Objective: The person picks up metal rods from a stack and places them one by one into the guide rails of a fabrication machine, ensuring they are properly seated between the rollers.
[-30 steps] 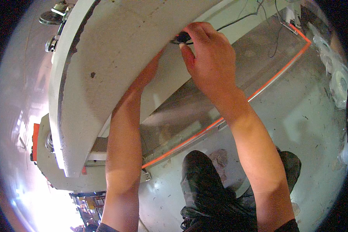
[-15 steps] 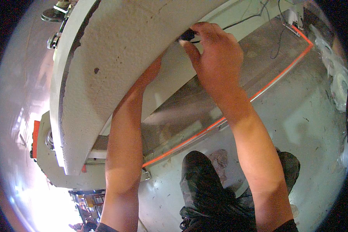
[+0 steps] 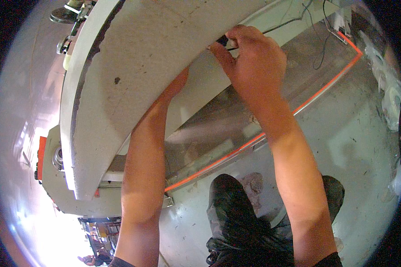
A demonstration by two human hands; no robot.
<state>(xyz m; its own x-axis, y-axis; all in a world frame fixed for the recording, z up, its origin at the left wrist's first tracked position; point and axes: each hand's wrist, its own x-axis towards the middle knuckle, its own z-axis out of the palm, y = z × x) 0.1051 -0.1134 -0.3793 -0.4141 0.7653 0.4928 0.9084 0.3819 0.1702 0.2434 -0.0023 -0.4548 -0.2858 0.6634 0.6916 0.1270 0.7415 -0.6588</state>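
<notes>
A large off-white panel (image 3: 142,58) with a worn, chipped edge slants across the upper left. My left hand (image 3: 179,81) reaches under its lower edge; the panel covers the fingers. At that same edge, farther right, my right hand (image 3: 258,58) is closed, thumb and fingers pinching a small black part (image 3: 222,41). Most of this part is hidden by the fingers and the panel, so its exact kind does not show. Behind the right hand, a thin black cable (image 3: 283,26) runs off to the upper right; whether it joins the black part is unclear.
Beneath the panel lies a brown-grey surface bordered by an orange strip (image 3: 325,91). Metal fittings (image 3: 65,44) stick out past the panel's far left edge. Clear plastic wrapping (image 3: 387,84) lies on the floor at right. My knees (image 3: 229,196) are below the strip.
The whole view has shifted slightly. My right hand appears a little farther right, still pinching the black part at the panel's edge. The left hand stays under the panel.
</notes>
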